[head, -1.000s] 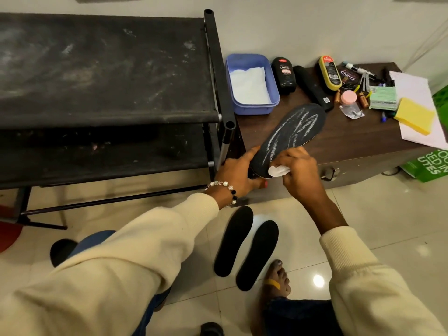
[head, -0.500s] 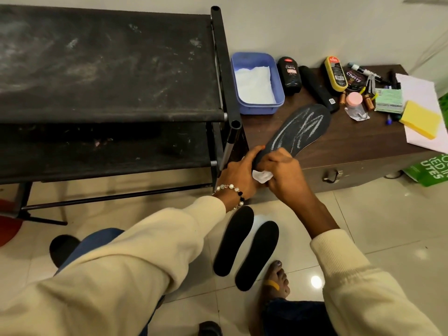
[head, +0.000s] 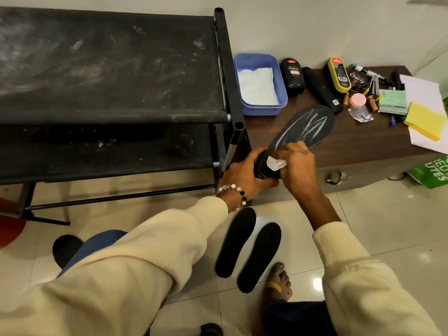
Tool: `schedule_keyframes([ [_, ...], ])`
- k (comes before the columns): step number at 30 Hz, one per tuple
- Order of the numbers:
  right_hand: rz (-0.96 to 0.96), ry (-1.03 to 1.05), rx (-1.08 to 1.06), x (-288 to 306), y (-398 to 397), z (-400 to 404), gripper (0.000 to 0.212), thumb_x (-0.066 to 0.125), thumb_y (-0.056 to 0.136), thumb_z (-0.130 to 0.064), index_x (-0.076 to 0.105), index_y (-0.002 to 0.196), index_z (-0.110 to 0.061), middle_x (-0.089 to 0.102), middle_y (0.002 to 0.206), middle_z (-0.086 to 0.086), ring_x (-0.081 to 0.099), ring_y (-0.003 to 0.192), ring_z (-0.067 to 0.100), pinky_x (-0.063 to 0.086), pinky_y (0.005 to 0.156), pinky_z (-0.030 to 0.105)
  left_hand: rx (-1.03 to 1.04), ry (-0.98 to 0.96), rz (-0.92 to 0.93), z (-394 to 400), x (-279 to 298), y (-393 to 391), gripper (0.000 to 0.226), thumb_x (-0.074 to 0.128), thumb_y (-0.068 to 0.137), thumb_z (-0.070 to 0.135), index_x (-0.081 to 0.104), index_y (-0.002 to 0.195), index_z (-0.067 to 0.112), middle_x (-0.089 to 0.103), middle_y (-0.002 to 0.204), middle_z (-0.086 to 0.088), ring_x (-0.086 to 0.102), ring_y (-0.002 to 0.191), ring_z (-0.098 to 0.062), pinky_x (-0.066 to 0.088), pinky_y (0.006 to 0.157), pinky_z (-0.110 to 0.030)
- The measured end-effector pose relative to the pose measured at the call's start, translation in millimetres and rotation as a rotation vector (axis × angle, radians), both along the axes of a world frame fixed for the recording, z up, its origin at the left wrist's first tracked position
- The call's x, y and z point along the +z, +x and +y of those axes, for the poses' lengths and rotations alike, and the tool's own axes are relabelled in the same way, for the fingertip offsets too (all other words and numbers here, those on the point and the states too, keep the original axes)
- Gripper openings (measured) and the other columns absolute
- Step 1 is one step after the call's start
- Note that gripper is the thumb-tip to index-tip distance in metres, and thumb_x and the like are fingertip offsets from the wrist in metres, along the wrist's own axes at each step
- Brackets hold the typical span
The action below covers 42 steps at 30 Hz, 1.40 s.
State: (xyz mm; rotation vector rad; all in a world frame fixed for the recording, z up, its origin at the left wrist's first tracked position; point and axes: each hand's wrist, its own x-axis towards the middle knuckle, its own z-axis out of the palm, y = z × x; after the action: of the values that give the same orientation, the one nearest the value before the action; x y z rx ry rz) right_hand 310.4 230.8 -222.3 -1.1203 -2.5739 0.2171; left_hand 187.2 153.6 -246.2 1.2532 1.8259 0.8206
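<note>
— What lies nearest, on the floor?
— Two black insoles [head: 236, 241], side by side, next to a bare foot [head: 278, 280].
— And the grips?
— The left grip [head: 242, 175] clasps the heel of the patterned insole [head: 305, 127]. The right grip [head: 297, 166] pinches a white cloth [head: 275, 163] against it.
— Where does that insole point?
— Its toe end slants out over the brown surface [head: 351, 146], and a blue tub [head: 260, 110] stands beyond it.

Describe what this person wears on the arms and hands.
Long cream sleeves cover both arms: the left sleeve and the right sleeve, its cuff ribbed. A bracelet of white, clear and black beads circles the left wrist. The left grip and right grip are ungloved.
</note>
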Motion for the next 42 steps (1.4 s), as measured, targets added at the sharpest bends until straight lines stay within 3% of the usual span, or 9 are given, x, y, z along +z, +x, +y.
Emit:
schedule_keyframes([
  [3, -0.051, -0.147, 0.112, -11, -16, 0, 0.044, 0.039, 0.072, -0.027, 0.07, 0.065, 0.005, 0.064, 0.066, 0.021, 0.063, 0.067, 0.033, 0.046, 0.066, 0.032, -0.003, -0.008, 0.041, 2, -2, 0, 0.08, 0.074, 0.08, 0.041, 0.027, 0.145, 0.041, 0.064, 0.118, -0.005, 0.063, 0.101, -0.027, 0.053, 0.082, -0.035],
  [7, -0.077, -0.19, 0.21, -6, -26, 2, 0.039, 0.04, 0.07, -0.025, 0.065, 0.056, 0.0, 0.062, 0.059, 0.016, 0.062, 0.056, 0.034, 0.049, 0.056, 0.025, -0.002, -0.021, 0.029, 5, 0, -2, 0.073, 0.071, 0.084, 0.033, 0.03, 0.144, 0.038, 0.064, 0.114, -0.005, 0.063, 0.098, -0.027, 0.051, 0.077, -0.033],
  [11, 0.026, 0.042, 0.014, 0, -15, 3, 0.017, 0.057, 0.068, -0.011, 0.071, 0.061, -0.004, 0.063, 0.061, 0.011, 0.059, 0.06, 0.032, 0.04, 0.054, 0.021, 0.029, 0.008, -0.045, 3, 3, -1, 0.078, 0.08, 0.072, 0.038, 0.038, 0.138, 0.038, 0.064, 0.119, -0.001, 0.061, 0.102, -0.024, 0.053, 0.084, -0.036],
  [16, -0.025, 0.084, 0.206, 5, -26, -9, 0.032, 0.043, 0.07, -0.025, 0.064, 0.051, -0.011, 0.061, 0.059, 0.006, 0.058, 0.054, 0.027, 0.032, 0.05, 0.017, 0.018, -0.029, 0.024, 8, -2, -1, 0.064, 0.071, 0.083, 0.031, 0.035, 0.135, 0.039, 0.065, 0.104, 0.0, 0.065, 0.092, -0.025, 0.055, 0.076, -0.037],
  [21, 0.015, 0.076, -0.029, 3, -10, -3, 0.015, 0.061, 0.064, -0.009, 0.074, 0.071, -0.003, 0.064, 0.066, 0.012, 0.059, 0.065, 0.035, 0.031, 0.059, 0.019, 0.023, 0.013, -0.046, 4, 4, 0, 0.08, 0.08, 0.073, 0.038, 0.036, 0.139, 0.04, 0.063, 0.12, -0.002, 0.061, 0.102, -0.023, 0.053, 0.084, -0.036],
  [24, -0.002, 0.128, 0.076, 4, -21, -14, 0.011, 0.062, 0.061, -0.012, 0.071, 0.06, -0.005, 0.061, 0.06, 0.01, 0.059, 0.057, 0.03, 0.026, 0.053, 0.014, 0.006, 0.001, -0.017, 6, 2, -1, 0.064, 0.07, 0.084, 0.035, 0.036, 0.138, 0.037, 0.063, 0.108, 0.0, 0.063, 0.097, -0.024, 0.049, 0.076, -0.03],
  [31, 0.021, 0.064, -0.089, 1, 8, -7, 0.028, 0.05, 0.061, -0.01, 0.072, 0.072, 0.003, 0.06, 0.066, 0.019, 0.057, 0.064, 0.037, 0.045, 0.056, 0.027, 0.008, 0.004, -0.05, 5, 8, -1, 0.085, 0.083, 0.068, 0.042, 0.037, 0.139, 0.036, 0.059, 0.128, -0.001, 0.06, 0.11, -0.024, 0.052, 0.088, -0.032],
  [37, 0.098, 0.108, 0.096, 10, -16, -27, 0.016, 0.057, 0.06, -0.014, 0.069, 0.058, -0.003, 0.06, 0.055, 0.011, 0.044, 0.067, 0.014, 0.031, 0.06, 0.023, -0.013, -0.025, 0.077, 5, 12, -1, 0.067, 0.071, 0.084, 0.036, 0.034, 0.14, 0.037, 0.061, 0.099, -0.001, 0.064, 0.094, -0.026, 0.053, 0.076, -0.034],
  [42, -0.018, 0.033, -0.111, 7, 10, -11, 0.024, 0.051, 0.055, -0.009, 0.071, 0.065, 0.001, 0.062, 0.062, 0.017, 0.06, 0.059, 0.036, 0.045, 0.055, 0.024, -0.025, -0.023, 0.061, 4, 17, -1, 0.078, 0.078, 0.071, 0.047, 0.037, 0.137, 0.036, 0.063, 0.121, -0.004, 0.063, 0.103, -0.026, 0.054, 0.084, -0.038],
])
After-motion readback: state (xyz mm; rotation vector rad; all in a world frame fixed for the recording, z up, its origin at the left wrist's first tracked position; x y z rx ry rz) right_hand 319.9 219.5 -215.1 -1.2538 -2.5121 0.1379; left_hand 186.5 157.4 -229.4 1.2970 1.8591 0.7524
